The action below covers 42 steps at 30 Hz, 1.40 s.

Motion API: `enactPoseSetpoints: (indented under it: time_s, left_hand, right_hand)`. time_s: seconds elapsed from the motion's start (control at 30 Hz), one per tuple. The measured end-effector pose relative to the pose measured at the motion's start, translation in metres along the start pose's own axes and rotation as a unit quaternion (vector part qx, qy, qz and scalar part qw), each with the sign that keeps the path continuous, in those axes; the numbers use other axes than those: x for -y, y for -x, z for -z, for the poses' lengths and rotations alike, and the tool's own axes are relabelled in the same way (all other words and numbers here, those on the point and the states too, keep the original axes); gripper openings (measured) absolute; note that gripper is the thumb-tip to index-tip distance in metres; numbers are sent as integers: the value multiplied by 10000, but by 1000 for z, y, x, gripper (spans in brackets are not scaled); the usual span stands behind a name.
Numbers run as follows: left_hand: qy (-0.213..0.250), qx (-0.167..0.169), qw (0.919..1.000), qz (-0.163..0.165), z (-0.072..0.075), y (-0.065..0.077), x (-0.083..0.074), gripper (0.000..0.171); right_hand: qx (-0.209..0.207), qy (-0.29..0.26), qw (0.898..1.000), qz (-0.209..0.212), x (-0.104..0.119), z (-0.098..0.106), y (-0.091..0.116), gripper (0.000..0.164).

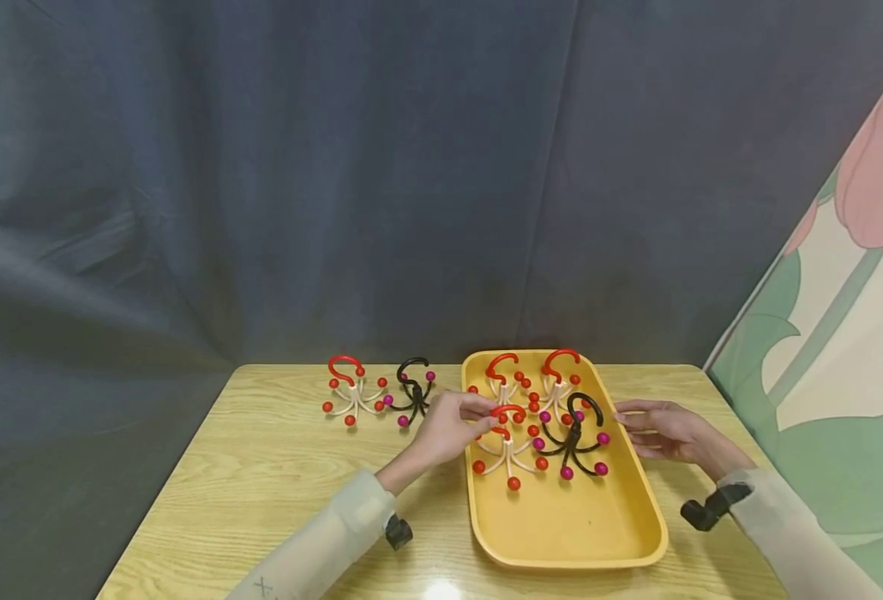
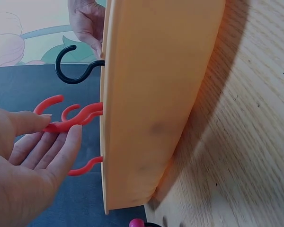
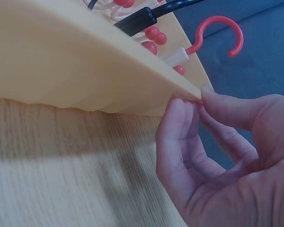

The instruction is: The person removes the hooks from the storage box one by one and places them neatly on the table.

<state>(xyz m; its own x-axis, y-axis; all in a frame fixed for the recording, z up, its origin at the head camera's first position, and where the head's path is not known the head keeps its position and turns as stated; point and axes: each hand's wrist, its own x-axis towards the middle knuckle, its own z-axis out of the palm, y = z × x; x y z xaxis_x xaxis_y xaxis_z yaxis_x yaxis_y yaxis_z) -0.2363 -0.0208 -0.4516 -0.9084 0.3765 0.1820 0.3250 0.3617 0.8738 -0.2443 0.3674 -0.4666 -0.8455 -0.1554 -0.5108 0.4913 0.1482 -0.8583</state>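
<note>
My left hand [image 1: 445, 429] is over the left side of a yellow tray [image 1: 569, 533]. Its thumb and fingers pinch the red hook [image 2: 61, 126] of a hanger with ball-tipped arms; the lower part is hidden by the tray wall in the left wrist view. My right hand [image 1: 662, 432] grips the tray's right rim [image 3: 191, 94] between thumb and fingers. Inside the tray are several such hangers: white ones with red hooks and red balls, like the front one [image 1: 508, 454], and a black hanger [image 1: 572, 437] with magenta balls.
Left of the tray, a white hanger with a red hook [image 1: 354, 396] and a black hanger [image 1: 415, 396] stand on the wooden table [image 1: 261, 492]. A dark curtain [image 1: 411, 183] hangs behind the table, and a flower-patterned wall [image 1: 846, 392] rises at the right.
</note>
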Motion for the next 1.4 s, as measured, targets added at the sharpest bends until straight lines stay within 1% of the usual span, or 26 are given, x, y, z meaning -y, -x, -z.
enactPoseSetpoints:
  time_s: [0.23, 0.43, 0.57, 0.8, 1.03, 1.23, 1.4]
  left_hand:
    - [11, -91, 9999, 94, -1, 1, -2, 17]
    - [-53, -166, 9998, 122, -2, 1, 0, 18]
    - [-47, -205, 9997, 136, -4, 1, 1, 18]
    - [48, -220, 9993, 295, -6, 2, 0, 16]
    - [71, -184, 9996, 211, -5, 4, -1, 17]
    - [93, -196, 9995, 213, -6, 5, 0, 15]
    - [86, -222, 9996, 163, -4, 7, -4, 17]
  right_hand:
    - [211, -112, 9997, 69, 0, 1, -1, 15]
    - [417, -259, 9987, 149, 1, 3, -2, 17]
    - [403, -270, 9988, 116, 2, 2, -1, 18]
    - [345, -255, 9990, 85, 2, 1, 0, 19]
    - [378, -270, 9989, 103, 1, 2, -1, 19]
    - [332, -233, 9991, 104, 0, 3, -1, 19]
    - [301, -205, 9993, 88, 0, 3, -1, 19]
